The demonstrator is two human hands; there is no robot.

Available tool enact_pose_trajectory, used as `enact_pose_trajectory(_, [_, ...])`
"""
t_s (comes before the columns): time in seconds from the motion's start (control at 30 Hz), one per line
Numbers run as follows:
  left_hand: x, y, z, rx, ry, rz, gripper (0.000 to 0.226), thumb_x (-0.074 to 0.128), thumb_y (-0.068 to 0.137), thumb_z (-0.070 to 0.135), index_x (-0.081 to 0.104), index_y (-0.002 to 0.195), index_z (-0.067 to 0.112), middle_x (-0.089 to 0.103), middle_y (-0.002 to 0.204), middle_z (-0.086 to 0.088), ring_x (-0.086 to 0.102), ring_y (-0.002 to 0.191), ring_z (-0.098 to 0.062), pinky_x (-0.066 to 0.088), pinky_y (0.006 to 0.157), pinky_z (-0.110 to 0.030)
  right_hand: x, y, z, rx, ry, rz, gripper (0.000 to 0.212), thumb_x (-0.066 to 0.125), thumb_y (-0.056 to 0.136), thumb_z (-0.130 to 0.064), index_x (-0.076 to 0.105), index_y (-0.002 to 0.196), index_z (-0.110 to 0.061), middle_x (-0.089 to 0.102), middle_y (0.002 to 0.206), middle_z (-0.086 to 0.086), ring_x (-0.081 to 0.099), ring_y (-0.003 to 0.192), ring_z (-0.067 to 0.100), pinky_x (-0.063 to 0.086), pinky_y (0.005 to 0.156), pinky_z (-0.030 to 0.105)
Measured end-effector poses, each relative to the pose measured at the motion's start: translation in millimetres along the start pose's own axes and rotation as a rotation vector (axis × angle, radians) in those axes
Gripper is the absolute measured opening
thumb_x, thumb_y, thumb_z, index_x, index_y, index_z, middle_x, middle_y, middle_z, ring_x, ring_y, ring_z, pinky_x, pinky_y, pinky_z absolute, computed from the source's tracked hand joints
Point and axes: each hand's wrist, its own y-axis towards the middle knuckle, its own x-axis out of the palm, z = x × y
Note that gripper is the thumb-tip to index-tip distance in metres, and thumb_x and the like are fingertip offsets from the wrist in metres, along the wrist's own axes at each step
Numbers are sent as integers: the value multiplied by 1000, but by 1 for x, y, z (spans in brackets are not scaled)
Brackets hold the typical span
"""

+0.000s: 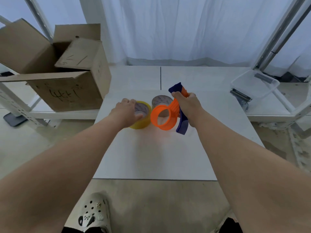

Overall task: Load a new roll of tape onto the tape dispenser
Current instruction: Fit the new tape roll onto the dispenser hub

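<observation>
My right hand [187, 102] grips the orange and blue tape dispenser [169, 115] by its ribbed handle and holds it above the white table [151, 157]. Its orange ring faces left and carries no roll. A yellow tape roll [143, 115] lies flat on the table just left of the dispenser. My left hand [127, 109] rests on its top and left side, fingers curled around it. A second, clear-brown tape roll [160, 101] lies behind the two, partly hidden by the orange ring.
An open cardboard box [67, 78] stands on a low shelf at the left. A clear plastic tub [254, 86] with small metal parts beside it sits at the right. White curtains hang behind the table. A white clog [94, 214] shows below the table's near edge.
</observation>
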Motion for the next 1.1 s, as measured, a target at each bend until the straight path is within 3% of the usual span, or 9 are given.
enact_pose_trajectory(0.13, [8,-6,-16,26,30,-117,62,51,89,49,38,139,17,35,143,-13,31,131,-34,31,108,-46,11,-5,-1,-31,-42,-25,55,65,77,-43,44,118,-13,58,88,3,58,73,19,57,75,41])
enact_pose_trajectory(0.23, [7,0,-16,154,181,-82,53,54,86,52,49,131,25,44,139,-6,36,128,-29,31,103,-43,14,-2,-1,-36,-63,0,60,67,74,-46,46,117,-9,58,85,3,58,69,19,55,68,37])
enact_pose_trajectory(0.4, [17,3,-4,287,270,-64,16,49,91,37,55,96,23,58,96,4,54,106,-21,25,98,-36,9,1,4,44,-67,-13,69,65,61,-59,49,107,-10,56,83,3,56,63,17,52,56,31])
enact_pose_trajectory(0.53, [18,7,-6,300,225,-45,19,46,93,30,58,100,16,63,105,-1,55,105,-26,27,96,-35,1,4,8,38,-75,0,66,66,66,-55,43,109,-11,55,89,5,56,68,17,48,58,28])
enact_pose_trajectory(0.67, [7,6,4,234,-12,55,31,40,98,34,52,111,9,60,112,-10,54,103,-34,33,86,-35,-5,6,12,31,-123,-6,64,68,74,-47,38,118,-12,58,99,8,61,81,22,57,77,44])
enact_pose_trajectory(0.73, [2,8,8,171,-226,104,34,36,99,36,51,101,6,59,103,-16,53,92,-33,34,77,-34,-6,5,12,49,-120,-42,63,68,76,-44,38,121,-11,59,101,9,62,82,23,57,82,48])
enact_pose_trajectory(0.87, [-12,7,17,64,-518,157,36,32,100,36,43,83,6,43,69,-2,42,74,-23,27,57,-31,-12,3,5,76,-32,-50,67,68,77,-42,41,127,-6,59,98,9,62,76,21,59,77,44])
enact_pose_trajectory(1.0, [-38,-1,32,53,-741,240,37,30,100,39,43,81,9,38,68,3,38,75,-21,29,62,-29,-20,-6,-10,67,42,15,72,70,73,-44,42,129,-8,59,103,10,62,81,22,56,63,34])
enact_pose_trajectory(1.1, [-53,-15,47,208,-687,293,20,42,98,30,47,94,11,40,73,9,41,76,-16,29,54,-14,-23,-17,-22,59,116,79,68,72,76,-39,38,129,-12,58,109,8,60,84,20,54,63,35])
